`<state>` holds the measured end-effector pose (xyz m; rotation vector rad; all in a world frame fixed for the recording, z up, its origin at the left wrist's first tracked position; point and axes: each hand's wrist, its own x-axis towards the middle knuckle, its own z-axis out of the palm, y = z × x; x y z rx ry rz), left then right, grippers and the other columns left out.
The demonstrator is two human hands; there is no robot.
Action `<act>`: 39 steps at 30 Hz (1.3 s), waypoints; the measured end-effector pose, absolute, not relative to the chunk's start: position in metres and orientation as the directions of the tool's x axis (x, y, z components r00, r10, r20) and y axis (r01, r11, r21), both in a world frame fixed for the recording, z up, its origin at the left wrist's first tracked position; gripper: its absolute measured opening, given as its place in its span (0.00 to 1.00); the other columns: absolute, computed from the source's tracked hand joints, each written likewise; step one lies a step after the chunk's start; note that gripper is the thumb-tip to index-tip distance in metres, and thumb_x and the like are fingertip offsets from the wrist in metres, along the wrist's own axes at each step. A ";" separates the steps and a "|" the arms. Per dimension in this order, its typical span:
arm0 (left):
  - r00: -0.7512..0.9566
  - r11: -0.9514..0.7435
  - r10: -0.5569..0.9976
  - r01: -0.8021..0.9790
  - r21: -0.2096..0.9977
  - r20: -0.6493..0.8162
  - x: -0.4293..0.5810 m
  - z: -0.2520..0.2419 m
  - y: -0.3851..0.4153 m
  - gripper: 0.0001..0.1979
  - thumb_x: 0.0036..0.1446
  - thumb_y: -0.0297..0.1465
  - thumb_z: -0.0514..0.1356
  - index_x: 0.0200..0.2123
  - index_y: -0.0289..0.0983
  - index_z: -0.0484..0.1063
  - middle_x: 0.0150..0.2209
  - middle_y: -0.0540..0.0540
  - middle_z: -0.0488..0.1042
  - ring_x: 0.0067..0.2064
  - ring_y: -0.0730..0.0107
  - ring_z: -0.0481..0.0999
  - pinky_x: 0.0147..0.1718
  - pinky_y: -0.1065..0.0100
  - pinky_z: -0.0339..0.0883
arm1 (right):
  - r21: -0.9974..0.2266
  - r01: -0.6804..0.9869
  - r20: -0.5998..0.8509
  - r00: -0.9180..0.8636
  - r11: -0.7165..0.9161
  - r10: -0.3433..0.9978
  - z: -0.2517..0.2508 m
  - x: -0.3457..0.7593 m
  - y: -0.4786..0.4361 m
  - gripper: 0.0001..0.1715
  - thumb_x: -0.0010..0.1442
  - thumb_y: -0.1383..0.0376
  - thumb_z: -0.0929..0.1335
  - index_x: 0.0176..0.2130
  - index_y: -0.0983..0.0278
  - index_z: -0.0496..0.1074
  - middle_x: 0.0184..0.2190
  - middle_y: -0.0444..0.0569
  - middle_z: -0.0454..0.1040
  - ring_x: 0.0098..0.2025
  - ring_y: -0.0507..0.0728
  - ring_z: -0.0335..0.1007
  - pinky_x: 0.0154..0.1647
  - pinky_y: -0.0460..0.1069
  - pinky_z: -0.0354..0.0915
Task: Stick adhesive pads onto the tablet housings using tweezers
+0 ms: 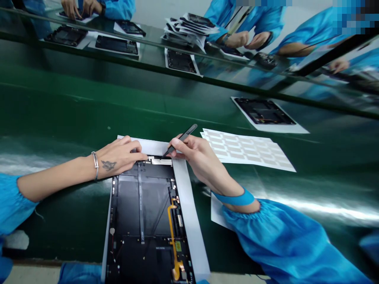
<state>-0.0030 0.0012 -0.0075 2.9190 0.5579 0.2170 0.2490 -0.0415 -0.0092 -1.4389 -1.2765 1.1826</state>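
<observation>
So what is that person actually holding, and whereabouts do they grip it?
The right hand pinches black tweezers around their middle, tips pointing down. The left hand holds nothing visible, fingertips resting on the tablet's top edge.

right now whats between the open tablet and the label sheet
In the head view, a strip of white paper runs along the open tablet toward the label sheet, and the right hand holding black tweezers crosses above it.

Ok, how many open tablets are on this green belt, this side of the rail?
2: one open tablet under the left hand and right hand, and a second open tablet up the belt to the right.
</observation>
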 end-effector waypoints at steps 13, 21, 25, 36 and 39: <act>0.907 -0.911 0.403 0.385 0.144 0.122 0.000 -0.016 0.001 0.24 0.61 0.21 0.54 0.57 0.44 0.69 0.49 0.43 0.69 0.45 0.60 0.65 0.45 0.62 0.61 | -0.977 0.191 -0.094 0.027 -0.097 0.995 -0.009 0.248 -0.041 0.27 0.51 0.42 0.75 0.26 0.62 0.69 0.23 0.44 0.70 0.29 0.54 0.69 0.33 0.49 0.66; 0.908 -0.911 0.404 0.387 0.146 0.114 -0.003 -0.012 0.001 0.24 0.62 0.21 0.53 0.59 0.44 0.68 0.50 0.41 0.68 0.46 0.59 0.65 0.44 0.62 0.62 | -0.945 0.328 0.012 -0.022 0.019 1.000 -0.010 0.249 -0.040 0.27 0.56 0.42 0.71 0.27 0.63 0.71 0.24 0.46 0.72 0.29 0.54 0.68 0.33 0.50 0.64; 0.911 -0.916 0.397 0.386 0.108 0.115 -0.003 -0.013 0.002 0.23 0.63 0.21 0.53 0.59 0.44 0.68 0.50 0.41 0.69 0.45 0.59 0.65 0.43 0.61 0.62 | -0.887 0.447 0.144 0.021 0.119 0.989 -0.008 0.249 -0.045 0.26 0.59 0.44 0.69 0.27 0.62 0.72 0.23 0.46 0.72 0.29 0.56 0.69 0.30 0.50 0.62; 0.930 -0.932 0.350 0.334 0.138 0.114 -0.006 -0.011 0.005 0.23 0.63 0.22 0.53 0.60 0.42 0.67 0.51 0.42 0.70 0.48 0.59 0.67 0.49 0.61 0.63 | -0.885 0.407 0.233 -0.033 0.226 0.972 -0.021 0.233 -0.055 0.21 0.64 0.47 0.67 0.32 0.61 0.75 0.35 0.50 0.78 0.35 0.59 0.73 0.34 0.52 0.66; 0.929 -0.931 0.353 0.337 0.142 0.108 -0.006 -0.010 0.005 0.23 0.63 0.22 0.53 0.60 0.42 0.68 0.51 0.42 0.70 0.47 0.59 0.66 0.49 0.60 0.63 | -0.857 0.445 0.260 -0.061 0.259 0.964 -0.019 0.232 -0.056 0.21 0.65 0.49 0.66 0.31 0.60 0.75 0.34 0.50 0.78 0.35 0.59 0.74 0.35 0.52 0.66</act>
